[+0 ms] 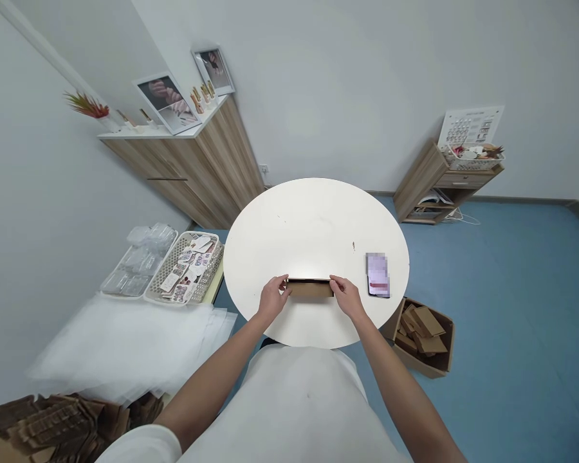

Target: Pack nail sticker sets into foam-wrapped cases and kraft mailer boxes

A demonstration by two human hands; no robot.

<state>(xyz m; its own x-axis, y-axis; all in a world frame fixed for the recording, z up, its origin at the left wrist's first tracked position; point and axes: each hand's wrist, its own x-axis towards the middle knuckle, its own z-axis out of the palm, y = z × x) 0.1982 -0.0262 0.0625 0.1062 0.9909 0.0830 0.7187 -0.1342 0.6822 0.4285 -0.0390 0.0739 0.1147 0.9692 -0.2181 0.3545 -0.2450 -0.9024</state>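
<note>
Between my hands is a small brown cardboard box (311,289), at the near part of the round white table (313,218). My left hand (273,297) grips its left end with thumb and fingers. At the right end, my right hand (346,296) pinches the box near its top edge. A thin dark line runs along the far upper edge; the inside of the box is hidden from me. To the right of my right hand lies a phone (377,275) with a lit, blurred screen.
A carton (444,366) of flattened or folded boxes stands on the floor at right. At left are a white basket (217,247) of cards, clear plastic packs (142,260), white sheets (130,347) and stacked cardboard (67,424). Wooden cabinets (222,154) stand against the wall.
</note>
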